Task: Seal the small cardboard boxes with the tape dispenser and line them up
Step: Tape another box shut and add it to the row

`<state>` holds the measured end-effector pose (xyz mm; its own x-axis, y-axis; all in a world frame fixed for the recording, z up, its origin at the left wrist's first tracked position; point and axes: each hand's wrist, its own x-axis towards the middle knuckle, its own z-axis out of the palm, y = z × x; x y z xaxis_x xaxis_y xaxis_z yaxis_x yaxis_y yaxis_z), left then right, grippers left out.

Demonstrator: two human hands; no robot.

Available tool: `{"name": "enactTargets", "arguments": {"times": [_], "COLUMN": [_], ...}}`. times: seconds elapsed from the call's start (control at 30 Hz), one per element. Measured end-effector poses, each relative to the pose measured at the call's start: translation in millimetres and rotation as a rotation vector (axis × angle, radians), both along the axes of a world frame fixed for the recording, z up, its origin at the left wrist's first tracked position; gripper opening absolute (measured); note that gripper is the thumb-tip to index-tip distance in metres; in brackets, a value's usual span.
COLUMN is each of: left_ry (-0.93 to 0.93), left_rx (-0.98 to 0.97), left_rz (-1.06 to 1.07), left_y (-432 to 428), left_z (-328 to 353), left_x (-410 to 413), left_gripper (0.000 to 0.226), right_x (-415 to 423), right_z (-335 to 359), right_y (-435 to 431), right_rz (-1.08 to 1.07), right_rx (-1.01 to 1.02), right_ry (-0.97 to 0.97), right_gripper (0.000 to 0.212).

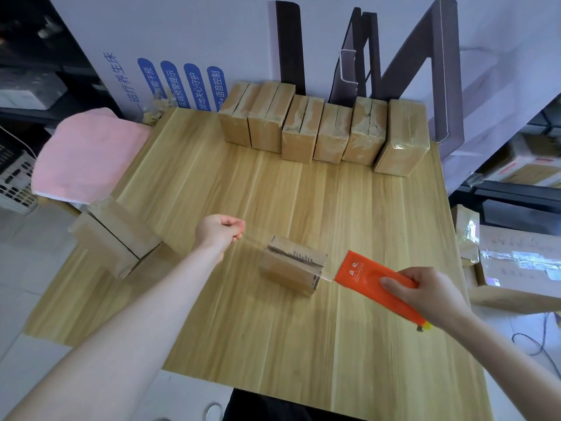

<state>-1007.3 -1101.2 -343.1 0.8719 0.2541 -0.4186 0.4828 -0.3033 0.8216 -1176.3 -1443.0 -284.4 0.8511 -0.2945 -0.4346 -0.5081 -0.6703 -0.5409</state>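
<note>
Head view, looking down on a pale wooden table (379, 344). A small cardboard box (293, 267) lies near the middle of the table, its top seam already crossed by clear tape. The left hand (219, 230) is closed in a pinch just to the left of the box, and a faint clear strip of tape (252, 240) runs from its fingertips to the box's near-left edge. The right hand (425, 294) is wrapped around an orange tape dispenser (368, 276), whose front end sits just beside the right end of the box; a short length of tape appears to bridge the two (it is too faint to be certain).

Along the far edge of the table stands a row of sealed boxes (321, 132), upright and pressed side by side, the rightmost wrapped in glossy film. At the left edge of the table more boxes (118, 235) lie tilted against one another, part overhanging the edge. Behind them sits a pink cloth (88, 153). A large white carton with blue printed labels (179, 83) rises behind the table.
</note>
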Motion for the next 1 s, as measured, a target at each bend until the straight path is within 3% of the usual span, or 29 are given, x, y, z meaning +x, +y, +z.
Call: {"name": "enactTargets", "arguments": {"times": [0.3, 0.73, 0.87, 1.0], "left_ry": [0.080, 0.214, 0.194, 0.146], "left_rx": [0.028, -0.044, 0.016, 0.224], "left_rz": [0.025, 0.082, -0.024, -0.223], "left_y": [-6, -32, -42, -42], "left_z": [-42, -89, -94, -89], "left_x": [1, -9, -15, -12], "left_gripper": [0.007, 0.009, 0.007, 0.023], "right_x": [18, 58, 70, 78], "right_z": [-26, -44, -44, -42], "right_y": [0, 28, 33, 39], "right_rz": [0.066, 0.129, 0.169, 0.189], "right_rx": [-0.255, -0.404, -0.459, -0.527], "right_ry": [0.093, 0.261, 0.264, 0.240], "right_gripper": [0.034, 0.040, 0.038, 0.035]}}
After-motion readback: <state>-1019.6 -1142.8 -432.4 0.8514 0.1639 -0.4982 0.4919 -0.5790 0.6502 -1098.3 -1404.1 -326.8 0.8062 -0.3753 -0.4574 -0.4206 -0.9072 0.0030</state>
